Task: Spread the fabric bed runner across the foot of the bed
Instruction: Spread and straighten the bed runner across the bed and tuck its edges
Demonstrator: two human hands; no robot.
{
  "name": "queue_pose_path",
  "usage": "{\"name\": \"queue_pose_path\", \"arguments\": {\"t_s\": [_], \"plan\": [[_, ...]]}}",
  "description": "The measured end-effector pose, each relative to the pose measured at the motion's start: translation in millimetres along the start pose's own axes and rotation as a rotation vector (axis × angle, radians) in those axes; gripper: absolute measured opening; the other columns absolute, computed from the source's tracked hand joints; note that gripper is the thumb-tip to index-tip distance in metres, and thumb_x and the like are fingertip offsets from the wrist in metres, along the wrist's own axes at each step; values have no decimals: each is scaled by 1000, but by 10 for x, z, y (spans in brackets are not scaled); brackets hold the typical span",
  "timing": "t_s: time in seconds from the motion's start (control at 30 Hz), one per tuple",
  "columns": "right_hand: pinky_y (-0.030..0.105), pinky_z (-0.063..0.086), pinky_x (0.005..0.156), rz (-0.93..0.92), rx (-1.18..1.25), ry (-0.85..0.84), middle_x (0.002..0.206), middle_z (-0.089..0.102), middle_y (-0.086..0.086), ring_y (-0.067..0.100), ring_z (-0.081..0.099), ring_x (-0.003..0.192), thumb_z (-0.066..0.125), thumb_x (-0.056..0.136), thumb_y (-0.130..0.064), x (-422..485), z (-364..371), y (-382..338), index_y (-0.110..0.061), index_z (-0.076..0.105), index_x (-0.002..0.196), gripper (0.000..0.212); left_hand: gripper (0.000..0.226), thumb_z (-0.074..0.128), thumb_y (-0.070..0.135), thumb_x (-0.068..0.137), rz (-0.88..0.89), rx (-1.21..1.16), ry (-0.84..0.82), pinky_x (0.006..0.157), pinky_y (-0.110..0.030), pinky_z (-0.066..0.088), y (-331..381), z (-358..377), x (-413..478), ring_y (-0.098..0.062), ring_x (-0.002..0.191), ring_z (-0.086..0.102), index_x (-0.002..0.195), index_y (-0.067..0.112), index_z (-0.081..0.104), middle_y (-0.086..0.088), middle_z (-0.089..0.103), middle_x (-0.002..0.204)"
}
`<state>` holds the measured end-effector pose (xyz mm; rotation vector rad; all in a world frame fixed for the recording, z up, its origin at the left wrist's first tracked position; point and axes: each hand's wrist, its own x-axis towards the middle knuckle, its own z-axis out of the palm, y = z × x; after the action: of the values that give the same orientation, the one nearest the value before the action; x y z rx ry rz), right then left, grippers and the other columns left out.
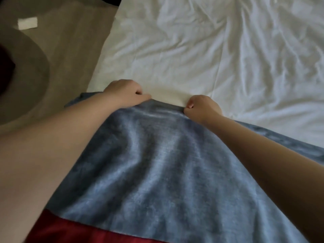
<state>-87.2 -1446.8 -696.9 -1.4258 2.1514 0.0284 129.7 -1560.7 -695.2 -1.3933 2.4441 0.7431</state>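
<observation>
Blue-grey fabric bed runner, lower centre, rumpled over white-sheeted bed; far edge pinched at mid-frame by curled fingers of left hand and right hand.

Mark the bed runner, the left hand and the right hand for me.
bed runner (157, 163), head view, rumpled middle of the blue fabric.
left hand (125, 92), head view, back of the hand.
right hand (203, 106), head view, back of the hand.

I count two hands, my left hand and right hand. One blue runner, one white sheet. One red cloth, lower left.
</observation>
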Motion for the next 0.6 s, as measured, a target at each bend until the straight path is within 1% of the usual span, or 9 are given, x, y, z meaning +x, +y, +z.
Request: {"name": "queue_pose_path", "arguments": {"t_s": [0.07,0.13,0.2,0.27,0.33,0.4,0.47,0.5,0.6], "plan": [[33,55,65,-1,9,-23,84,65,4,22,60,72,54,77,-26,20,-15,-23,-16,67,85,18,44,45,46,88,-61,-106,-37,67,-33,44,-258,-72,-13,-27,78,61,77,9,66,-7,65,80],[29,51,62,-10,38,-35,85,64,0,20,59,74,54,79,-28,38,-13,-73,-21,64,84,14,26,49,28,87,-63,-139,-59,76,-37,47,-533,-147,-36,-26,84,60,72,15,67,-5,67,85],[28,47,62,-38,89,-26,86,64,-3,17,59,77,55,82,-33,71,5,-172,-25,62,82,10,20,56,15,83,-41,-139,-72,82,-37,49,-780,-235,-73,-22,85,59,68,26,63,0,67,86],[26,43,63,-89,144,-8,83,63,-8,13,58,76,58,86,-41,114,30,-331,-28,61,80,15,17,64,8,79,-6,-113,-66,82,-38,50,-1003,-277,-85,-21,83,59,76,25,66,-3,67,87],[24,42,61,-155,201,-15,75,58,-15,6,56,72,60,86,-45,150,71,-539,-27,61,79,19,7,71,12,79,39,-91,-34,79,-39,51,-1145,-260,-83,-22,80,59,84,16,72,-7,70,87],[23,44,61,-228,205,-59,73,57,-18,3,56,71,63,86,-40,198,119,-760,-27,61,78,15,6,74,20,78,75,-68,30,76,-36,50,-1210,-232,-70,-20,81,59,84,18,73,1,67,78],[25,47,69,-277,110,-121,75,58,-16,7,58,76,65,87,-32,273,105,-920,-26,62,78,11,7,75,30,76,96,-10,112,73,-31,44,-1226,-232,-50,-16,84,51,80,26,71,14,55,67],[26,47,73,-286,55,-145,78,59,-14,9,58,79,65,87,-30,317,69,-966,-25,63,78,10,8,75,34,75,109,20,158,73,-30,42,-1238,-242,-23,-15,85,48,78,29,70,17,51,66],[28,47,85,-263,10,-172,85,65,-8,11,59,85,68,84,-29,439,-41,-1015,-23,70,82,7,14,75,43,71,97,33,250,76,-32,40,-1282,-235,65,-15,83,45,74,31,68,15,53,66]]}}
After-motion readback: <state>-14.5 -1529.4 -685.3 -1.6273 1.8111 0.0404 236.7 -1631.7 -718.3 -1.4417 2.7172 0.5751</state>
